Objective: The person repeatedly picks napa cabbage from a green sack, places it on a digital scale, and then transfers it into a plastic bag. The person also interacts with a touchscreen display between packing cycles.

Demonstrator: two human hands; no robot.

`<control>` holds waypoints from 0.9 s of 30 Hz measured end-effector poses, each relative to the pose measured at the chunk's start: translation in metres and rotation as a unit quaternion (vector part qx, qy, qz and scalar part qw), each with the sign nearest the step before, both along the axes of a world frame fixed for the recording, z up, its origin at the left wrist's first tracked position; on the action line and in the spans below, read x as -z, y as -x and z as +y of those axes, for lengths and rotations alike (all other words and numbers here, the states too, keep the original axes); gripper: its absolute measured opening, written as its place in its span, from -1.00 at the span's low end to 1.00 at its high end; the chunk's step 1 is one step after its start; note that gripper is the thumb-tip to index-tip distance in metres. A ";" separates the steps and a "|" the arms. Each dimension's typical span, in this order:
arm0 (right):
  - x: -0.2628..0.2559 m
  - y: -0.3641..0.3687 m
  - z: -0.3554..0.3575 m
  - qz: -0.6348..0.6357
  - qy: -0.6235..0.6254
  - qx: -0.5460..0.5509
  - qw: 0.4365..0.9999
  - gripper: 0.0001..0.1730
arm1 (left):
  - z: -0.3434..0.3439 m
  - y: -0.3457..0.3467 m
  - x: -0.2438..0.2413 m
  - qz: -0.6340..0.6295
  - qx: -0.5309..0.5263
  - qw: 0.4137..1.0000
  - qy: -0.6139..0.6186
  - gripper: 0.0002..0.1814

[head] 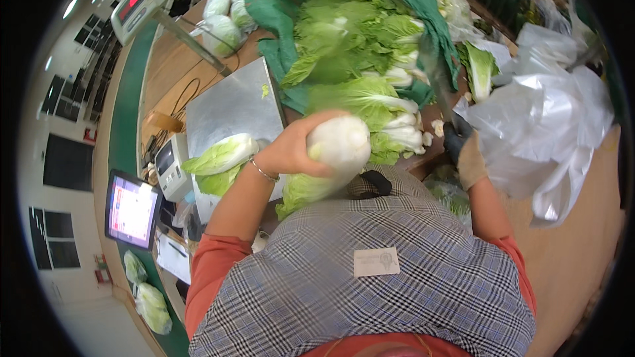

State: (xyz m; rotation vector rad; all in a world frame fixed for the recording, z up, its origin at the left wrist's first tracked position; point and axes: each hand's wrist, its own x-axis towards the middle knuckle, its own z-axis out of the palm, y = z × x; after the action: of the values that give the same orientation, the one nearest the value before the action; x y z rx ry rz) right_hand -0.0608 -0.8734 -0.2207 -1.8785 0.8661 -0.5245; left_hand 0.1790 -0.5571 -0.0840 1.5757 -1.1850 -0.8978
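Note:
My bare left hand grips a napa cabbage around its white lower part, with the cut base turned up and the leaves hanging toward my apron. On my right hand is a dark glove with a tan cuff. It holds a knife, whose blurred blade points away from me. Beyond both hands lies a heap of napa cabbages in an open green woven sack. Two or so trimmed cabbages rest on the steel scale platform at left.
The scale's display stands on a post. Left are a label printer, a monitor and a clipboard. Bagged cabbages sit at the back. Clear plastic bags cover the right side; a loose cabbage lies beside them.

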 end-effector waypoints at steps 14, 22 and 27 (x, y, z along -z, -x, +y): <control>0.028 -0.023 -0.065 -0.082 -0.292 0.029 0.952 -0.68 | 0.117 -0.127 -0.134 -0.447 -0.399 0.800 0.032 -0.14; 0.096 -0.032 -0.100 -0.062 -0.282 0.075 0.954 -0.81 | 0.165 -0.201 0.028 -0.550 -0.170 0.768 -0.281 -0.14; 0.119 -0.031 -0.113 -0.054 -0.232 0.076 0.968 -0.75 | 0.125 -0.223 0.061 -0.428 -0.086 0.780 -0.448 -0.15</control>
State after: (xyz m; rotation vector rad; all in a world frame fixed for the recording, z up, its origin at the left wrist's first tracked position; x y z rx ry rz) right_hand -0.0302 -0.9860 -0.3398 -1.3547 0.9690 -0.4650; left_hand 0.4019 -0.4322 -0.1446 3.0506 -1.2017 -0.6264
